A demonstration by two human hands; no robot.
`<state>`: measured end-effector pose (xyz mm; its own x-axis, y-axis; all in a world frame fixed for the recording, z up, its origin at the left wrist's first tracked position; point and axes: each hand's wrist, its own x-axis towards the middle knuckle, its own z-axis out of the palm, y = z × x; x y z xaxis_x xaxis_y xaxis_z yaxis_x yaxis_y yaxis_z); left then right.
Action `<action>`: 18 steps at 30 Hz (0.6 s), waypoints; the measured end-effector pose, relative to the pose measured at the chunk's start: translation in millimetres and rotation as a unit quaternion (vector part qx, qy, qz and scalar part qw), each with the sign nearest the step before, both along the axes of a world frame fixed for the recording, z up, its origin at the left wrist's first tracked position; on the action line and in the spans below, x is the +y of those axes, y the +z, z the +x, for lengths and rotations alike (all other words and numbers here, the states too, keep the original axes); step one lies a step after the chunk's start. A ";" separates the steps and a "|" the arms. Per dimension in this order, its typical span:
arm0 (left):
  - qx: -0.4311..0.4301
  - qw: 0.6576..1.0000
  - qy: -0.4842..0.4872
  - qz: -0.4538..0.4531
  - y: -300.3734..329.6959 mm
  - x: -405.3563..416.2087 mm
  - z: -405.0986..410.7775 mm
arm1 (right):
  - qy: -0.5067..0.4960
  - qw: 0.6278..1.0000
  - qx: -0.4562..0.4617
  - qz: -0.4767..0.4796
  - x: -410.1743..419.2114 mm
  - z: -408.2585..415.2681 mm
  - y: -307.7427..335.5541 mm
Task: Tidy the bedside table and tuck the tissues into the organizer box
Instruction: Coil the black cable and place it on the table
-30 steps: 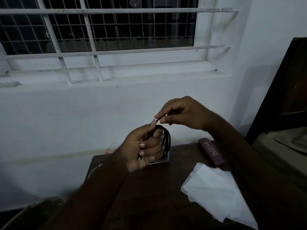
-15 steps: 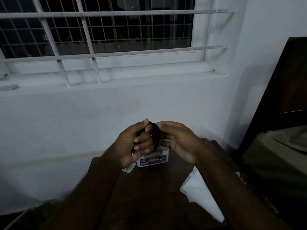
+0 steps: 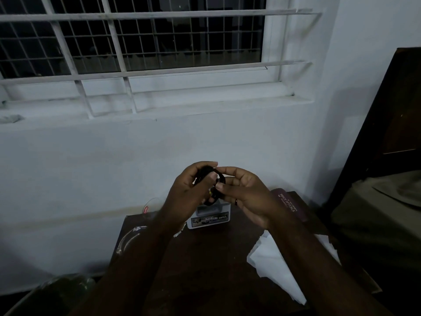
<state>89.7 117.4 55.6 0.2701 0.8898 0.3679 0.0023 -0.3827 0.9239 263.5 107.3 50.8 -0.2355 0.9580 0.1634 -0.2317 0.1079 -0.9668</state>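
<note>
1. Your left hand [image 3: 186,192] and right hand [image 3: 243,195] both pinch the coiled black cord [image 3: 216,188] above the table [image 3: 205,258].
2. Loosen either grip and the coil may spring open.
3. The tissues [image 3: 271,265] lie loose by your right forearm; it could sweep them off.

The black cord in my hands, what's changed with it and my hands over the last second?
The right hand, which was raised above the coiled black cord pinching its loose end, has come down and closed in against the left hand; both now grip the coil together. The left hand kept its hold throughout. The white tissue, the small printed box and the glasses case lie on the table as before.
</note>
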 end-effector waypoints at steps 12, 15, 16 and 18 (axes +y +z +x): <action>-0.104 0.977 0.112 -0.149 0.5 -6.9 19.5 | -0.023 0.999 -0.043 0.004 4.1 3.1 -9.7; -0.161 0.958 0.114 -0.209 -0.2 -6.1 20.6 | -0.078 0.988 -0.114 0.073 4.4 0.6 -12.3; -0.179 0.951 0.118 -0.223 -0.4 -5.9 21.0 | -0.107 0.976 -0.147 0.119 2.8 -1.7 -13.0; -0.211 0.938 0.129 -0.241 -1.2 -5.5 22.1 | -0.170 0.920 -0.250 0.248 -0.9 -6.2 -15.0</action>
<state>111.8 111.9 54.3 -0.0565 0.9960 -0.0689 -0.3676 0.0434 0.9290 257.2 106.4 35.9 -0.1002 0.8274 0.5525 0.3580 0.5481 -0.7559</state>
